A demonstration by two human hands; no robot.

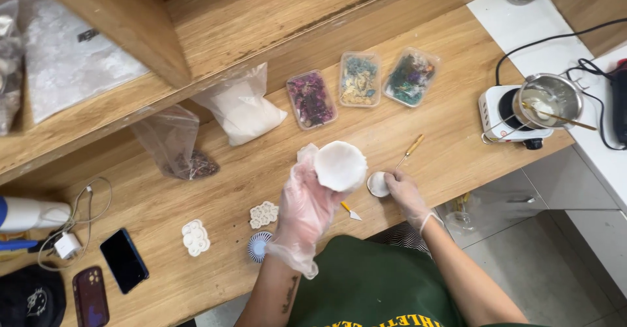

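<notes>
1. Near the middle of the frame, the gloved left hand point(304, 206) has its grip closed around a white scalloped mould point(340, 165), held up above the wooden worktop point(450, 124).
2. Just right of it, the gloved right hand point(405, 193) pinches a small white disc point(377, 184) resting on the worktop.
3. A small knife point(350, 211) lies below the mould, and a brush point(410, 149) lies above the right hand.
4. Three clear tubs of dried flowers point(359, 79) sit further up.
5. A metal pot point(547, 99) stands on a small white hotplate point(499, 114) at the right.

Both forearms are bare and both hands gloved. The left hand point(305, 203) is raised with its fingers curled in a grip; the right hand point(403, 193) reaches forward, palm down, fingertips pressing low.
</notes>
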